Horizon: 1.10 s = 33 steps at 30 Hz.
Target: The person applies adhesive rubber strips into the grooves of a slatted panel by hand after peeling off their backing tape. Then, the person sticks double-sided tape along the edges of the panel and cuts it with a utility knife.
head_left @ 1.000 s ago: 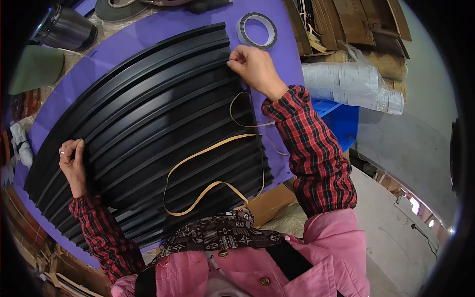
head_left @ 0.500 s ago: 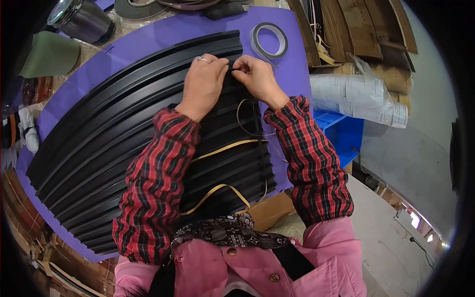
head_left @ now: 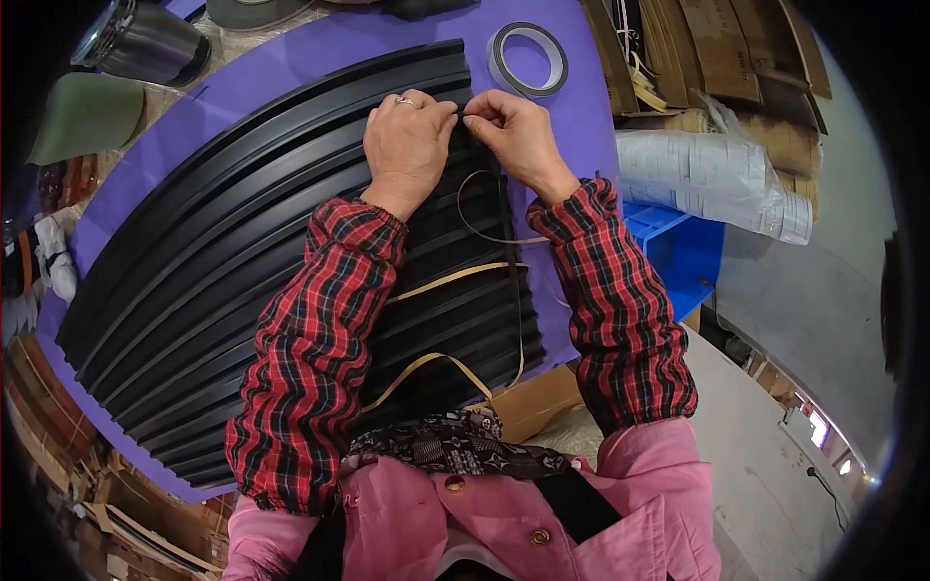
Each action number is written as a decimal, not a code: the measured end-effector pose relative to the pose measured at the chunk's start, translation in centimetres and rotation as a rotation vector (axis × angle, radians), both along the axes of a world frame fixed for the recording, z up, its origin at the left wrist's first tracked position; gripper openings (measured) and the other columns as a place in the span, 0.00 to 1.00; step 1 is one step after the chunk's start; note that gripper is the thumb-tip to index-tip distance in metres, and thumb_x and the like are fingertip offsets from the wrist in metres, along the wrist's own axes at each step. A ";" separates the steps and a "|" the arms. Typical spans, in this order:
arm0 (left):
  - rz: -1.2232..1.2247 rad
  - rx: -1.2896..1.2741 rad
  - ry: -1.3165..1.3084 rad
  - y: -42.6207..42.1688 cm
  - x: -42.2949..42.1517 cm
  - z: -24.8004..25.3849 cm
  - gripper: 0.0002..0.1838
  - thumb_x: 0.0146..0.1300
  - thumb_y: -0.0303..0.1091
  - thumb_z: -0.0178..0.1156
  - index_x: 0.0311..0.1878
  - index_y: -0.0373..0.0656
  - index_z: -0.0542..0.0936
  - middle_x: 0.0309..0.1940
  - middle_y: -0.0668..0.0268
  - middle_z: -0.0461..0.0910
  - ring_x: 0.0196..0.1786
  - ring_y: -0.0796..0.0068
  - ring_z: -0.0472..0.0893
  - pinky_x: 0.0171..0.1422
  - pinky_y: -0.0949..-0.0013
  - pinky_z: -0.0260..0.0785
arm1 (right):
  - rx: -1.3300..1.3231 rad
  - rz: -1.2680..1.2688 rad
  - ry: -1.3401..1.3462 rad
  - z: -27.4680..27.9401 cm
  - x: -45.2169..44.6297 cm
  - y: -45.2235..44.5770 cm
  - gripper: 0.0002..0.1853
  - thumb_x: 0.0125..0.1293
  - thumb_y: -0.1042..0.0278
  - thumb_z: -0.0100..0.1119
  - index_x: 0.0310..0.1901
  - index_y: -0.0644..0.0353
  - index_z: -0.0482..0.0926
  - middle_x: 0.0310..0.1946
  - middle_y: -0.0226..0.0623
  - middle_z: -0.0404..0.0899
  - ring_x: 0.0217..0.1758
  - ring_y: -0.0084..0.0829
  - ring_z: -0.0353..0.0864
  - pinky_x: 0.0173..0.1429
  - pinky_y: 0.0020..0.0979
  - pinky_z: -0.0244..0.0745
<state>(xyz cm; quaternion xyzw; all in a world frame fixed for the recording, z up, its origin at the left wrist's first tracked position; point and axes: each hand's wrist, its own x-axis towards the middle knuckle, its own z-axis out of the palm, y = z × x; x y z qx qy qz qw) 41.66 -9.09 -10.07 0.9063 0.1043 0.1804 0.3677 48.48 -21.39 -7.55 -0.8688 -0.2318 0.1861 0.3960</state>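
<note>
Long black ribbed strips (head_left: 262,165) lie side by side on a purple sheet (head_left: 572,87). Above their right end my left hand (head_left: 409,140) is closed in a pinch, its fingertips over the strips. Facing it closely, my right hand (head_left: 518,136) pinches too, thumb against forefinger. Something small and dark shows between the fingertips, too small to name. Below the hands, a dark band (head_left: 513,281) crosses the strip ends. Thin yellowish strips (head_left: 455,276) trail over the black ones, one curling near my right wrist. A roll of tape (head_left: 528,60) lies flat beyond my right hand.
A metal cup (head_left: 145,48) and a green curved piece (head_left: 92,116) stand at the upper left. To the right are a plastic-wrapped white roll (head_left: 712,179), a blue crate (head_left: 678,257) and brown cardboard pieces (head_left: 717,48). Under the sheet's near edge is a cardboard box (head_left: 538,402).
Both hands have shifted slightly right, still pinched, with fingertips close together. The view has moved a little, so the tape roll and cup sit higher in it.
</note>
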 end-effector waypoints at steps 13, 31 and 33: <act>0.045 -0.005 0.097 -1.5 1.5 0.2 0.05 0.44 0.34 0.59 0.26 0.48 0.80 0.25 0.71 0.74 0.35 0.70 0.72 0.40 0.68 0.60 | -0.078 -0.009 -0.095 -0.4 0.8 -0.7 0.06 0.48 0.72 0.55 0.30 0.60 0.76 0.21 0.35 0.76 0.23 0.24 0.76 0.30 0.23 0.70; -0.243 -1.253 0.090 -3.3 -9.4 9.6 0.10 0.58 0.33 0.51 0.38 0.37 0.74 0.27 0.74 0.73 0.28 0.88 0.67 0.31 0.82 0.60 | 0.874 -0.129 0.560 10.4 -7.1 1.7 0.10 0.56 0.77 0.49 0.41 0.63 0.69 0.35 0.34 0.72 0.30 0.20 0.71 0.37 0.21 0.70; -0.191 -1.146 0.120 -3.1 -10.9 10.4 0.07 0.56 0.27 0.50 0.33 0.35 0.75 0.24 0.75 0.72 0.29 0.89 0.66 0.30 0.81 0.61 | 0.824 -0.056 0.499 11.1 -9.0 2.1 0.10 0.54 0.78 0.51 0.40 0.64 0.69 0.33 0.32 0.72 0.30 0.19 0.70 0.36 0.20 0.68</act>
